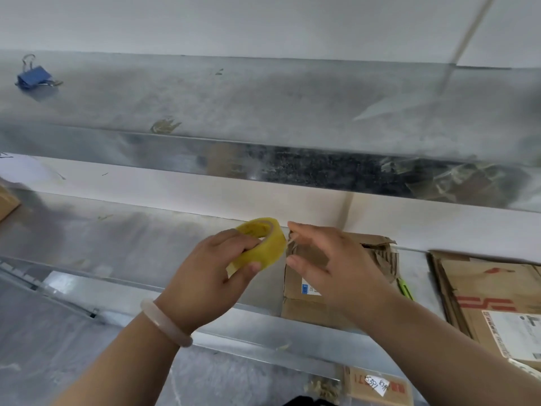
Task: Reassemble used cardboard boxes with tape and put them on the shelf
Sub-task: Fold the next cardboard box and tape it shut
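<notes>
My left hand (205, 271) grips a yellowish roll of clear tape (263, 244) in front of the middle metal shelf (117, 238). My right hand (330, 259) is just right of the roll, and its thumb and forefinger pinch the loose tape end (289, 240) coming off it. Behind my right hand a flattened, worn cardboard box (377, 256) with a small blue-and-white label lies on that shelf, partly hidden by the hand.
More flattened cardboard (483, 297) with red print and shipping labels lies at the right of the same shelf. A green object (405, 288) peeks out between the boxes. A blue binder clip (33, 77) sits on the upper shelf, far left. Another box (377, 386) is below.
</notes>
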